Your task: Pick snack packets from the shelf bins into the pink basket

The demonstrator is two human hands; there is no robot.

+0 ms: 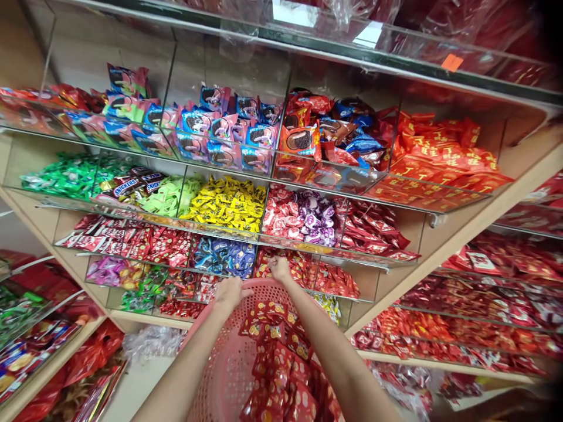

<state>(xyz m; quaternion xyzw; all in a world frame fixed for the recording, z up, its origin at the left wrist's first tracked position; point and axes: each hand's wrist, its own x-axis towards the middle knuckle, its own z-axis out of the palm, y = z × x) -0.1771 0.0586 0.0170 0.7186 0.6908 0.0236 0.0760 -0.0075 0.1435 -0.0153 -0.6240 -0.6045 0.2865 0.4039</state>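
Note:
A pink perforated basket (220, 375) holds many red candy packets (281, 375) with round yellow prints, piled toward its right side. My left hand (231, 291) grips the basket's far rim, its thumb pointing right. Beyond that rim, my right hand (279, 268) reaches into a shelf compartment of similar red packets (299, 265), its fingers closed; whatever they hold is too small to make out. Blue candies (224, 256) fill the compartment left of my right hand.
Clear-fronted shelves (325, 249) rise ahead with yellow candies (229, 205), purple candies (316, 217) and wrapped cookies (197, 123). More racks of red packets (440, 305) stand right. Plastic bags (152, 344) lie below the shelves at left.

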